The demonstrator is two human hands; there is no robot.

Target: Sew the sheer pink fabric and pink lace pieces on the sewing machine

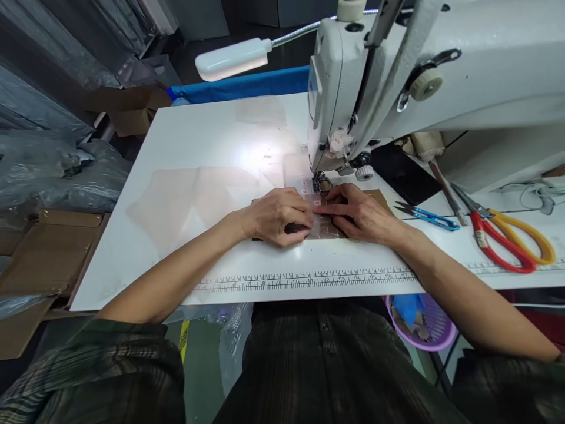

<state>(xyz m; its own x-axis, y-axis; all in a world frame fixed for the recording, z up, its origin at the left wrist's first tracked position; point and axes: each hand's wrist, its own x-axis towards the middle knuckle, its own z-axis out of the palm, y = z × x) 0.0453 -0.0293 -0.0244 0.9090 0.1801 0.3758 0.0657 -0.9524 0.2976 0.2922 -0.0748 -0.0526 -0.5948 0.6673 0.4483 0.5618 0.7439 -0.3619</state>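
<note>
A flat brown piece of material (329,228) lies under the needle area of a white sewing machine (331,100). Over it runs a clear plastic strip (304,187) with small red-edged marks. My left hand (283,218) is curled at the left, its thumb and fingertips closing on the strip's edge above the brown piece. From the right, my right hand (359,213) rests with fingers apart, the index fingertip touching the strip close to the presser foot (316,181). Both palms hide parts of the brown piece, which shows again beyond my right hand.
Blue thread snips (428,217), red-and-yellow scissors (507,229) and a dark flat object (404,174) lie to the right. A printed ruler (309,280) runs along the table's front. A lamp (233,59) shines from above. A purple basket (424,324) stands below; cardboard boxes (53,247) are left.
</note>
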